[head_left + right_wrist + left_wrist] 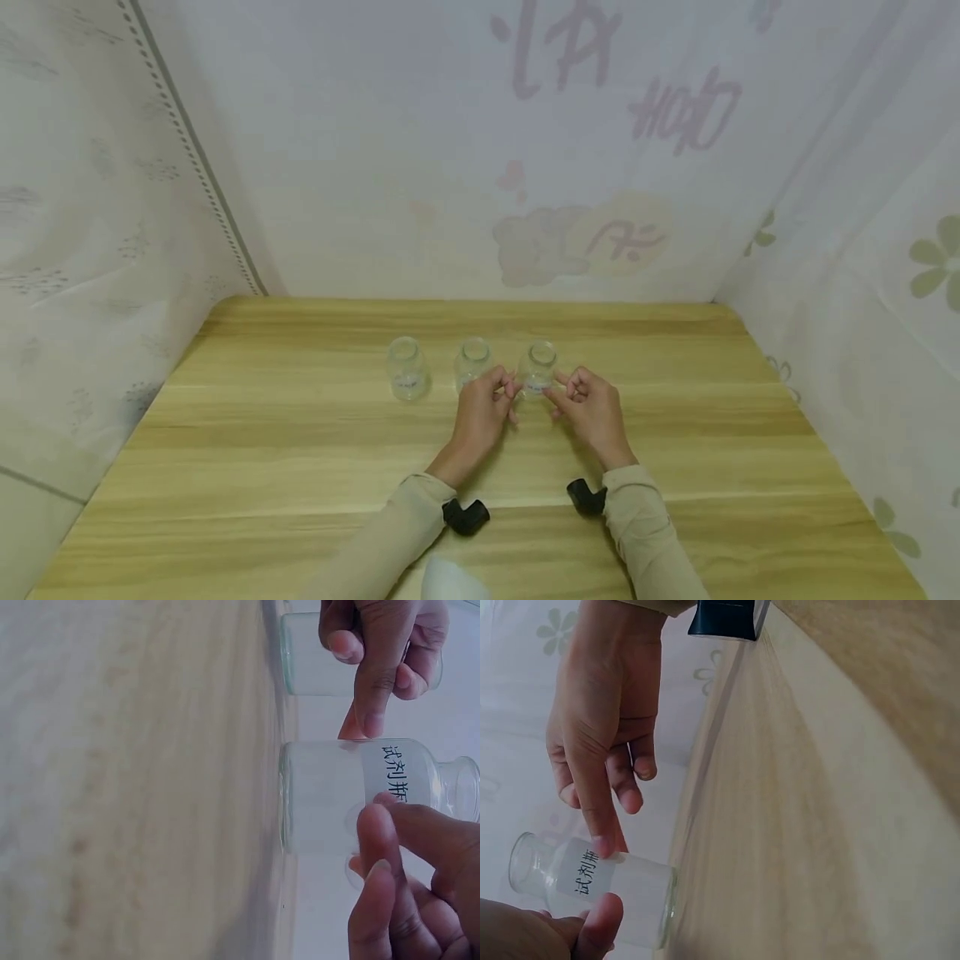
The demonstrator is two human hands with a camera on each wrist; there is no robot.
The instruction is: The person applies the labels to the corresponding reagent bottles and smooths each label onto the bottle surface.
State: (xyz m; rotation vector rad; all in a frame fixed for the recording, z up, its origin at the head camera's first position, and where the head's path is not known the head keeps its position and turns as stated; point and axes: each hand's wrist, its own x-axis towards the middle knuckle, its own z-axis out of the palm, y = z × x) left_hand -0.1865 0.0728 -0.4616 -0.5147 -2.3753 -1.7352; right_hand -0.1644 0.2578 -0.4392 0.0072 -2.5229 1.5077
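A clear glass reagent bottle [540, 360] with a printed label stands upright on the wooden table, rightmost in a row of three. Both hands hold it from opposite sides. My left hand [483, 406] has thumb and index fingertips at its left side. On the other side, my right hand [592, 408] pinches it near the label [391, 769], thumb in front and a finger behind the glass. In the left wrist view the right hand [600, 727] reaches down to the bottle [641, 889] from the top. A second reagent bottle [475, 354] stands behind my left hand, partly hidden.
A third labelled glass bottle [407, 371] stands farther left in the row. The wooden table [337, 450] meets patterned cloth walls [390, 167] at the back and sides. A white rounded thing [452, 581] shows at the bottom edge.
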